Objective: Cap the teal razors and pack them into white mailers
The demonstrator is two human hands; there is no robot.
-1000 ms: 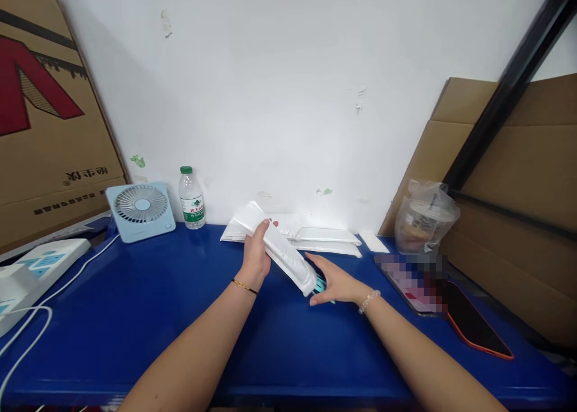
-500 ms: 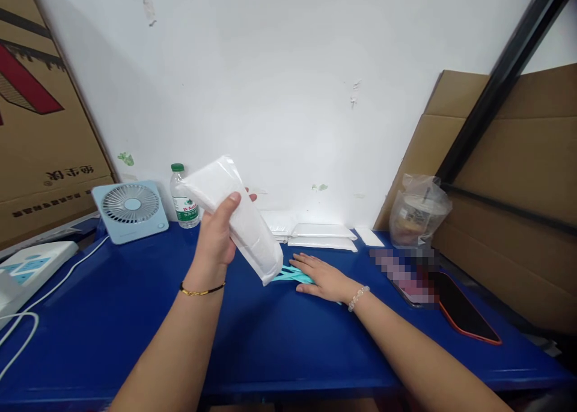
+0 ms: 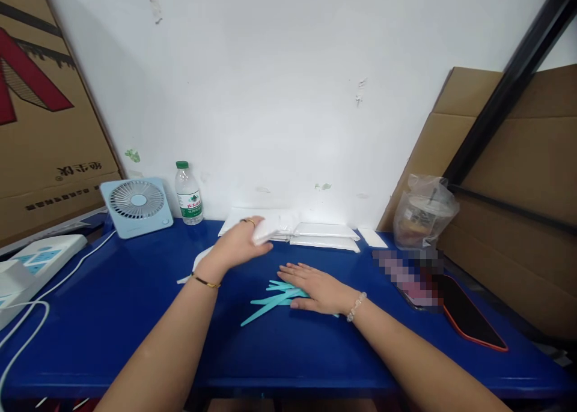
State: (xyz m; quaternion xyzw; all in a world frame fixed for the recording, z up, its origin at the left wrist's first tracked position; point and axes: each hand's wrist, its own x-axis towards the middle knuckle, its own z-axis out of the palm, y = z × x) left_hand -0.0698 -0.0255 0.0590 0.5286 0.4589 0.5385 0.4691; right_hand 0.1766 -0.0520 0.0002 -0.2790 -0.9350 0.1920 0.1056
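Where right fingers (image 3: 297, 274) rest, turquoise sticks (image 3: 273, 305) jut from beneath.

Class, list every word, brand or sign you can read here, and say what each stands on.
"农夫山": green-and-white label on the clear plastic bottle with a green cap; its lower line is too small.
"®": large brown cardboard box, left, beside upside-down characters too unclear to quote; smaller row unreadable.
Bagged round plastic cup: markings too blurred.

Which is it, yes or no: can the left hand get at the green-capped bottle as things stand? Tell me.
Probably not straight away: the left hand seems taken up with a white packet. Otherwise, the way to the bottle looks free.
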